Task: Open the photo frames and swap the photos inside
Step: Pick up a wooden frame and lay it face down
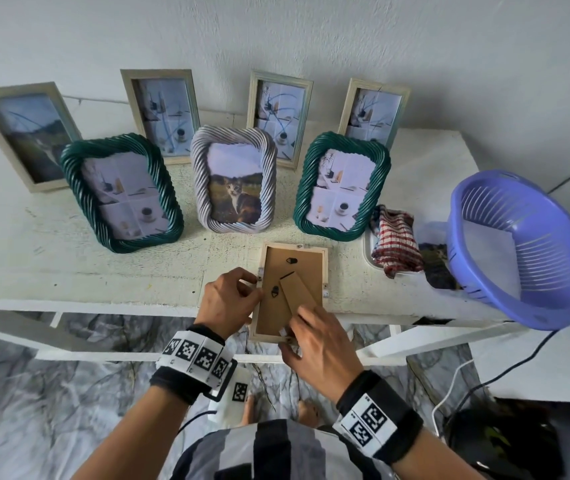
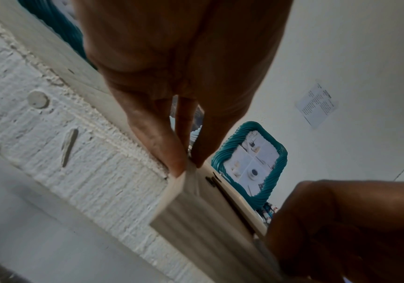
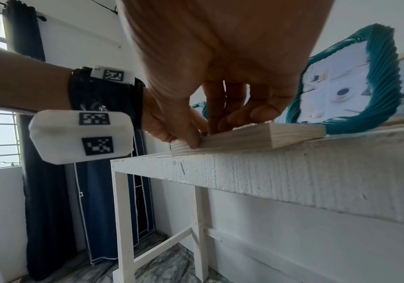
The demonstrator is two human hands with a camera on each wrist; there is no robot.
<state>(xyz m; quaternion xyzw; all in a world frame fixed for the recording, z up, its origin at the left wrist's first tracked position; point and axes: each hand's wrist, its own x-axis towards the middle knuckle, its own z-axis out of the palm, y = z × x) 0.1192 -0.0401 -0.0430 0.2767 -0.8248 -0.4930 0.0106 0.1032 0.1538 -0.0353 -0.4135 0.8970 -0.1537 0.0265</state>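
A pale wooden photo frame (image 1: 276,268) lies face down at the table's front edge, its brown backing and folded stand (image 1: 299,292) facing up. My left hand (image 1: 252,287) pinches the frame's left rail beside a small metal tab; in the left wrist view my left hand (image 2: 187,164) has its fingertips on that rail of the frame (image 2: 196,220). My right hand (image 1: 294,332) grips the near short edge. In the right wrist view my right hand (image 3: 203,137) has its thumb on the frame's (image 3: 268,136) side and its fingers on top. The photo inside is hidden.
Two green rope frames (image 1: 122,192) (image 1: 342,187) and a white rope frame with a cat photo (image 1: 233,183) stand behind. Several pale frames lean on the wall. At the right are a checked cloth (image 1: 396,245), a loose photo (image 1: 436,261) and a purple basket (image 1: 519,247).
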